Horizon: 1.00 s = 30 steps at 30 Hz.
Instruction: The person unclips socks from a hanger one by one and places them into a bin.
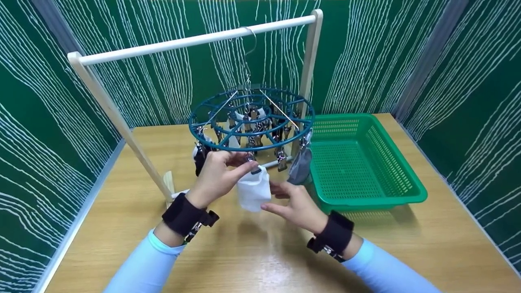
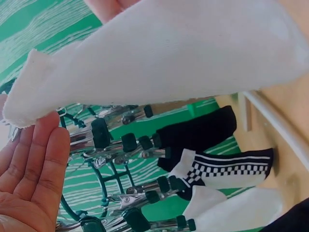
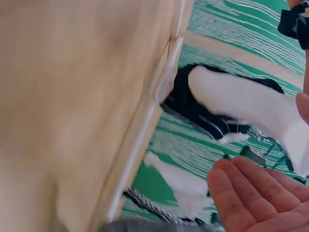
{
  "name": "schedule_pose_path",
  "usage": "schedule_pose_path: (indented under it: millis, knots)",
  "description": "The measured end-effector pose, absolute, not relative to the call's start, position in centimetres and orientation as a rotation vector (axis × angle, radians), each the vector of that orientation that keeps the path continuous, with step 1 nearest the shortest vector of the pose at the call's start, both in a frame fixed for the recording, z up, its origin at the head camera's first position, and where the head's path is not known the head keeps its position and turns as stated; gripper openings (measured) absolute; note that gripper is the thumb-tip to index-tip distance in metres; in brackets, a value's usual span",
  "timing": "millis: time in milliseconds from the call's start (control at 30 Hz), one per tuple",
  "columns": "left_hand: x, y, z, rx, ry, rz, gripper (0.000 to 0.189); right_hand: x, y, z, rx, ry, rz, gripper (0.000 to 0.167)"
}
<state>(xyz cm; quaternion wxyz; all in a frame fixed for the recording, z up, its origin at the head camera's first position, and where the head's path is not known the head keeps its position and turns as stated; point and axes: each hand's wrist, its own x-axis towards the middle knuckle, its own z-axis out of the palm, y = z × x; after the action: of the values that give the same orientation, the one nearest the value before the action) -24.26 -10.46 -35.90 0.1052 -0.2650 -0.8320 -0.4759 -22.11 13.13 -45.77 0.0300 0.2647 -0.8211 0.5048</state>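
Note:
A white sock (image 1: 253, 191) hangs from a metal clip (image 1: 255, 169) with dark tips at the near rim of a round dark-green drying hanger (image 1: 228, 144). My left hand (image 1: 217, 175) pinches the clip at the sock's upper edge, thumb on the near side. Its extended fingers (image 2: 41, 164) lie beside the sock's top in the left wrist view. To the sock's right is my right hand (image 1: 299, 205), its straight fingers (image 3: 256, 188) holding nothing. More socks hang beyond, among them a checkered one (image 2: 231, 169), a black one (image 2: 203, 130) and a grey one (image 1: 300, 166).
The hanger hooks over the white bar (image 1: 195, 40) of a wooden stand (image 1: 122, 126). A green plastic basket (image 1: 368, 200) sits on the table (image 1: 260, 260) to the right. Behind rise green walls (image 1: 366, 49) with white streaks. Another clip (image 1: 281, 159) dangles nearby.

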Motion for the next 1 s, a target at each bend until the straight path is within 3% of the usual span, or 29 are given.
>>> schedule_pose_path:
  millis: [400,667,1000]
  knots:
    - [-24.2,-9.7,-36.6,-0.798,-2.442,-1.481,0.022,-22.8,12.3,-47.4,0.786,-2.424,2.008,0.042]
    - [-24.1,-9.7,-36.5,-0.778,-2.434,-1.473,0.022,-22.9,12.1,-47.1,0.732,-2.363,2.004,0.024]
    - [-24.2,-9.8,-36.4,-0.808,-2.386,-1.431,0.016,-23.0,12.1,-46.7,0.733,-2.359,1.932,0.017]
